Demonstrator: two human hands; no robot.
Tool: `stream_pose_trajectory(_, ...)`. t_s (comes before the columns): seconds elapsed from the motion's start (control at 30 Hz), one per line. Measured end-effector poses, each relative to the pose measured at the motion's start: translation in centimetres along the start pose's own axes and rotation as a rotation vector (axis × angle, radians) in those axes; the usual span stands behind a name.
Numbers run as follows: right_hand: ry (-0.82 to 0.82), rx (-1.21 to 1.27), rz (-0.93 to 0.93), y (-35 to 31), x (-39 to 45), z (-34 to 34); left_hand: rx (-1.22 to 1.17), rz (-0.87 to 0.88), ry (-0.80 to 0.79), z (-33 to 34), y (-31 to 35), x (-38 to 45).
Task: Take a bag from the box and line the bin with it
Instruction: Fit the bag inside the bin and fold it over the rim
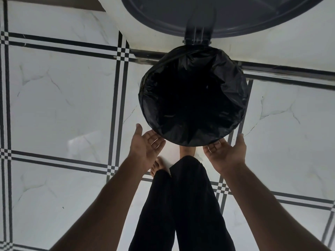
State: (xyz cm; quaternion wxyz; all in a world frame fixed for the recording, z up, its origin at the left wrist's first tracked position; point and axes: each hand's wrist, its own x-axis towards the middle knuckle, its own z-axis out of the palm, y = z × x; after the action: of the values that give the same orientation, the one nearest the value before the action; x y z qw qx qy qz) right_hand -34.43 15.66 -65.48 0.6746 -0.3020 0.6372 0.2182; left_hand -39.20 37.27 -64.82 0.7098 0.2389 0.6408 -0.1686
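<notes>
A round bin stands on the tiled floor in front of me, and a black plastic bag [194, 95] covers its whole mouth and folds down over the rim. The bin's dark lid [217, 13] is swung up at the top of the view, joined by a hinge [197, 36]. My left hand [146, 144] is palm up with straight fingers at the near left edge of the bagged rim. My right hand [226, 151] is also palm up, fingers relaxed, under the near right edge. Neither hand grips anything. No box is in view.
White marble-look floor tiles [59, 98] with black stripe borders spread all around. A white wall or fixture [154, 33] rises behind the bin. My legs in black trousers [183, 205] and bare feet [157, 165] stand just before the bin.
</notes>
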Motion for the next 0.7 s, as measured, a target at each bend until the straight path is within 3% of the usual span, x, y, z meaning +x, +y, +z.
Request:
stream_pose_trajectory(0.1, 0.165, -0.103, -0.115, -0.9, 0.7, 0.6, -0.008, 0.006, -0.007, 0.2, 0.5, 0.4)
stream_pose_trajectory(0.17, 0.319, -0.317, -0.416, -2.4, 0.6, 1.6, 0.091, 0.097, 0.094, 0.5, 0.9, 0.8)
stream_pose_trajectory(0.2, 0.368, -0.46, -0.629, -3.3, 0.3, 2.2, 0.231, 0.212, 0.193, 0.6, 1.0, 1.0)
stream_pose_trajectory(0.27, 0.312, -0.715, -1.022, -5.1, -0.9, 3.6, 0.562, 0.574, 0.434, 0.8, 1.5, 0.6)
stream_pose_trajectory(0.33, 0.153, -0.926, -1.187, -6.6, -1.6, 4.9, 0.765, 0.969, 0.497, 1.6, 2.8, -0.7)
stream_pose_trajectory(0.4, 0.019, -1.11, -1.187, -7.8, -1.2, 6.5, 0.893, 1.229, 0.311, 2.7, 4.4, -1.1)
stream_pose_trajectory(0.43, -0.027, -1.194, -1.175, -8.3, -1.0, 7.2, 0.998, 1.273, 0.211, 3.5, 5.1, -1.0)
stream_pose_trajectory(0.53, -0.082, -1.42, -1.162, -9.7, -0.6, 8.9, 1.332, 1.268, 0.088, 5.9, 7.3, 0.4)
stream_pose_trajectory(0.7, -0.102, -1.459, -1.034, -11.6, 1.2, 10.6, 1.296, 1.159, -0.021, 9.1, 11.2, 3.1)
